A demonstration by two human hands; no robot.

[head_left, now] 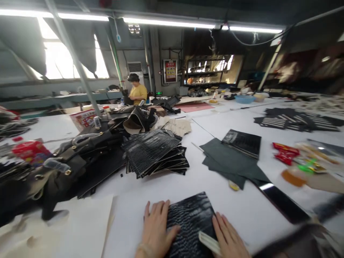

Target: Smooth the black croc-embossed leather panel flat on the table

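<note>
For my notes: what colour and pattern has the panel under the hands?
Glossy black with a crocodile-scale embossing, on the panel; the head view shows it best.

You're working under long fluorescent tubes (166, 23) overhead, with the windows (72, 61) at the far left blown out white. The white table (204, 172) reflects evenly, shadows soft. Motion blur smears the right edge and lower corners (the wide lens bends lines there too).
</note>
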